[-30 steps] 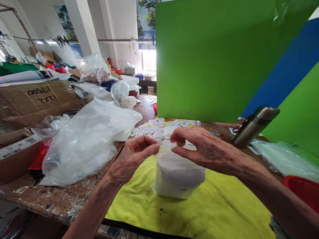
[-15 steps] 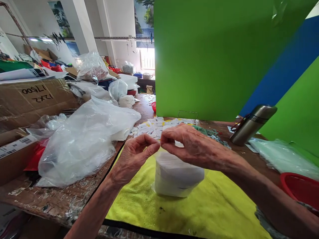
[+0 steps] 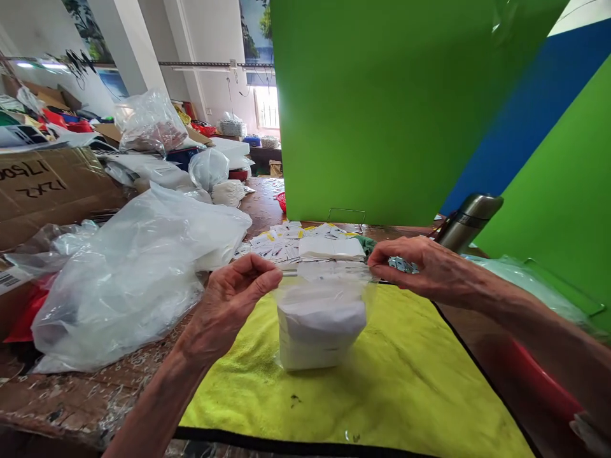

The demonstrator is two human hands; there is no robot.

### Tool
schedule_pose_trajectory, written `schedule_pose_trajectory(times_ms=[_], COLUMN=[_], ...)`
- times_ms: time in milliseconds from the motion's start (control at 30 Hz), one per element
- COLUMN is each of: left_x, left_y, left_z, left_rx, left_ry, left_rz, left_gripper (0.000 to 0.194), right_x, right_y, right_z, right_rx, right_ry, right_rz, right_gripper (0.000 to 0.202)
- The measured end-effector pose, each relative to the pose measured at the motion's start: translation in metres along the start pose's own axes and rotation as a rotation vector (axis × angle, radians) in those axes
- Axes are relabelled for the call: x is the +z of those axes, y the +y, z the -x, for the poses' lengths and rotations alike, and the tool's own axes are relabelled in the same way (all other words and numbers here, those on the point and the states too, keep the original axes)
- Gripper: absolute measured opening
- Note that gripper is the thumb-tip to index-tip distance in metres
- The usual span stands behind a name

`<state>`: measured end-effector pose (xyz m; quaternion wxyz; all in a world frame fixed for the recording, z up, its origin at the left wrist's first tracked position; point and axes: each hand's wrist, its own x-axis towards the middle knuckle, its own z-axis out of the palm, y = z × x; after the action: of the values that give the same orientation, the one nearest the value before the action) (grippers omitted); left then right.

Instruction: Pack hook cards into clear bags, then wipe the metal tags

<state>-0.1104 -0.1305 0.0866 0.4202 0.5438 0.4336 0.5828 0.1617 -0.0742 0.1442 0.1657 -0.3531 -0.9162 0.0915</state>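
A clear plastic bag [image 3: 324,289] with a white stack [image 3: 322,327] inside stands upright on the yellow cloth [image 3: 296,416]. My left hand [image 3: 243,292] pinches the left corner of the bag's top edge. At the opposite corner, my right hand [image 3: 410,264] pinches the same edge, so the top is stretched flat between them. Just behind the bag lies a pile of white slips [image 3: 329,248], with scattered printed cards [image 3: 274,245] around it.
A large translucent bag [image 3: 128,273] and a cardboard box [image 3: 48,191] fill the left side. A green panel [image 3: 372,114] rises behind. At the right are a metal flask [image 3: 470,222] and a blurred red basin [image 3: 539,381].
My hands were close together above the bag; my right hand has moved right, and the bag's top edge now spans between them. The view has turned slightly right.
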Motion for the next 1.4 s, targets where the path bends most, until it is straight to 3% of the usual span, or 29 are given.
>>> schedule_pose_trajectory(times_ms=[233, 467, 567, 633, 767, 900, 1100, 1400], left_x=[-0.002, -0.003, 0.000, 0.002, 0.005, 0.005, 0.003, 0.000], left_y=[0.002, 0.000, 0.000, 0.001, 0.005, 0.009, 0.011, 0.005], left_z=[-0.002, 0.001, 0.001, 0.003, 0.008, 0.013, 0.017, 0.021], left_rx=[0.003, 0.009, -0.012, -0.036, -0.065, -0.051, -0.063, -0.076], left_ry=[-0.016, -0.032, -0.041, -0.044, -0.043, -0.055, 0.013, -0.022], left_rz=[0.000, 0.026, 0.065, 0.102, 0.055, 0.021, 0.077, 0.063], left_gripper=[0.015, 0.015, 0.015, 0.019, 0.021, 0.020, 0.019, 0.021], right_x=[0.001, 0.000, 0.000, 0.006, 0.020, 0.027, 0.027, 0.032], right_y=[-0.001, 0.000, -0.013, -0.026, -0.052, -0.070, -0.080, -0.086], right_z=[-0.004, 0.001, -0.003, -0.012, -0.035, -0.049, -0.056, -0.056], right_rx=[0.083, 0.133, 0.051, -0.071, -0.200, -0.193, -0.260, -0.264], right_ry=[0.115, 0.129, 0.171, 0.131, 0.017, -0.058, -0.095, -0.081], right_rz=[0.124, 0.016, 0.025, 0.069, 0.048, -0.033, -0.033, -0.025], right_gripper=[0.014, 0.021, 0.029, 0.037, 0.032, 0.018, 0.022, 0.020])
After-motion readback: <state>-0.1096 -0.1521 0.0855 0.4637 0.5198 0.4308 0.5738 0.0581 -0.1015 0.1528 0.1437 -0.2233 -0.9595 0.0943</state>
